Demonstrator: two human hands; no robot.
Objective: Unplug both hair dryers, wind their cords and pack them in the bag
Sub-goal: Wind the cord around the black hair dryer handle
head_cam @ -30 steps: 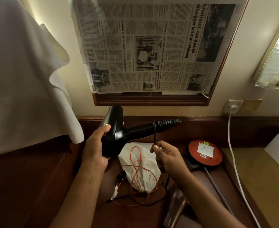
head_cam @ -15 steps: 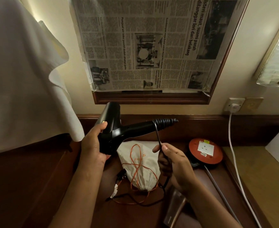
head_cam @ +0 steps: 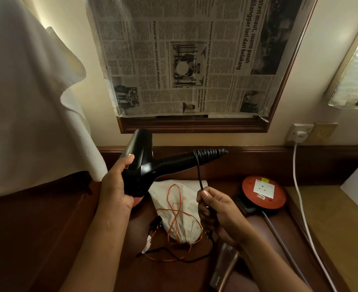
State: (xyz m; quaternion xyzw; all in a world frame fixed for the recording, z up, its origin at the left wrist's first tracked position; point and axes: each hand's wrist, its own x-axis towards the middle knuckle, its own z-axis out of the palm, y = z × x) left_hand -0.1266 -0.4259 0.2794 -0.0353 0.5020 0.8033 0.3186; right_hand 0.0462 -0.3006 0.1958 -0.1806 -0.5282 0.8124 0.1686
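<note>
Black plastic makes up the hair dryer (head_cam: 141, 167), which is held in the air above the desk (head_cam: 68, 228), its handle pointing right with several turns of cord (head_cam: 199, 175) already coiled round the handle's end. The body is judged rigid, smooth and fairly light, best taken round the barrel, as is done by the left hand (head_cam: 117, 186), whose grip is closed round it. The cord is judged limp yet springy, so tension must be kept or the coils may slip off the end. It is pinched just below the handle by the right hand (head_cam: 216, 209), fingers curled about it. A pale drawstring bag (head_cam: 180, 211) lies on the desk beneath, its orange string loose.
</note>
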